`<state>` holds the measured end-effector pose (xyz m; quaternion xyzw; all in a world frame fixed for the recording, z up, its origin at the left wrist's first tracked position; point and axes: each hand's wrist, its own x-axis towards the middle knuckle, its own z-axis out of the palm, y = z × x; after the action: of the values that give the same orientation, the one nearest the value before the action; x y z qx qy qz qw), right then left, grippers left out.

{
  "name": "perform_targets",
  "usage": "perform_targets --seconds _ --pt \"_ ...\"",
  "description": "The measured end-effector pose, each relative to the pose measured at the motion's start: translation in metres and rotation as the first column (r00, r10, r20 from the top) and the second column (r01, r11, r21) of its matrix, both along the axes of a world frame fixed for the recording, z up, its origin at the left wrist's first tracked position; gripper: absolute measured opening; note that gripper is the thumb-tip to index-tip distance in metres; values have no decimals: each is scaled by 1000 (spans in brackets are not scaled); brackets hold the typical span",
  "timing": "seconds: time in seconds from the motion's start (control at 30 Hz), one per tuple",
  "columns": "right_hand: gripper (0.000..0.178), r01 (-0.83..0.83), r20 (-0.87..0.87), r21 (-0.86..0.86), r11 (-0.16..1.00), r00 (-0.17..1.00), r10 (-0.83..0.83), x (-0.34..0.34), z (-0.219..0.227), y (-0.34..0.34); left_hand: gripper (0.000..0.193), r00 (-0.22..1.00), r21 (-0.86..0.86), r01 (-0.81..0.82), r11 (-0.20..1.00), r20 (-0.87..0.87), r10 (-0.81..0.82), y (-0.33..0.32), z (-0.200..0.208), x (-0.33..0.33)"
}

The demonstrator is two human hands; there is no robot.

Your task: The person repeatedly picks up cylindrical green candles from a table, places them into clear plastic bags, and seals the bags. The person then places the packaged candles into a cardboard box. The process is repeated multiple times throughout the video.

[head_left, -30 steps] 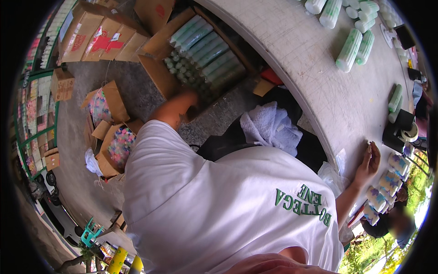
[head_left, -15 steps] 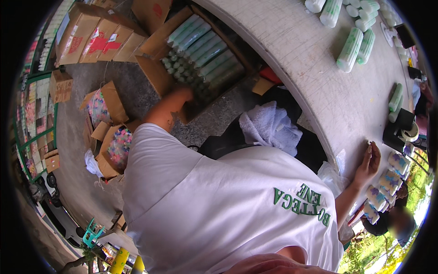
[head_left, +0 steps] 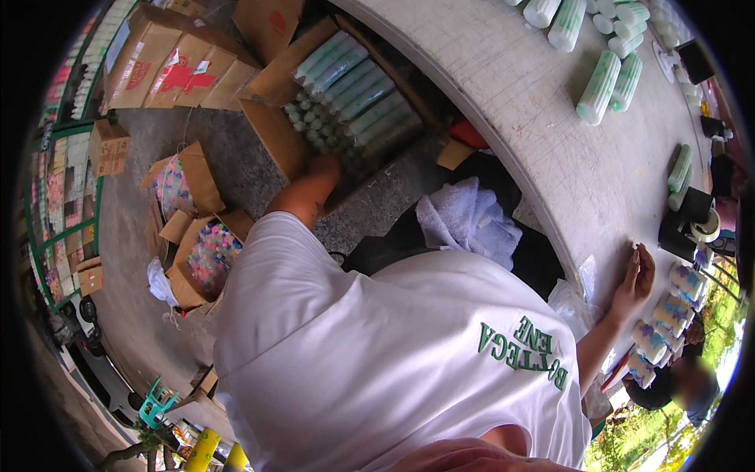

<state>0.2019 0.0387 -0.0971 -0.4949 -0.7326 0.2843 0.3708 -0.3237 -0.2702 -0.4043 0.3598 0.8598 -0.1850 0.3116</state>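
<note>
My left hand (head_left: 325,168) reaches down into an open cardboard box (head_left: 271,138) on the floor at my left. Its fingers are lost in the dark of the box, so their grip is hidden. Long, clear-wrapped, pale green cylinders (head_left: 358,90) lie in rows in that box, beside several others standing on end (head_left: 308,118). At the right, my right hand (head_left: 635,279) rests at the edge of the pale worktable (head_left: 519,94). Its thumb and fingers are drawn together, with a tiny white bit at the fingertips, too small to name.
White-and-green cylinders (head_left: 599,88) lie on the table's far part. A black tape dispenser (head_left: 683,224) and wrapped white rolls (head_left: 672,315) sit right. A lavender towel (head_left: 468,220) lies near my lap. Cartons (head_left: 169,71) and boxes of colourful small items (head_left: 208,256) stand left. Another person is at far right.
My left forearm and shoulder have shifted slightly to the right, and the hand sits a little lower and deeper in the box's shadow. My right hand stays put.
</note>
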Motion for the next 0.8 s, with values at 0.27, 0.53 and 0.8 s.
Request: perform_targets --seconds 0.27,0.53,0.8 --pt "17 -20 18 23 1000 1000 20 -3 2 1 42 987 -279 145 949 111 -118 20 20 1" --pt "19 -14 103 23 1000 995 12 -2 2 -2 54 990 -343 136 929 65 -122 20 -16 4" --pt "19 -18 88 26 1000 996 15 -4 3 0 67 960 -421 263 868 28 -277 40 40 19"
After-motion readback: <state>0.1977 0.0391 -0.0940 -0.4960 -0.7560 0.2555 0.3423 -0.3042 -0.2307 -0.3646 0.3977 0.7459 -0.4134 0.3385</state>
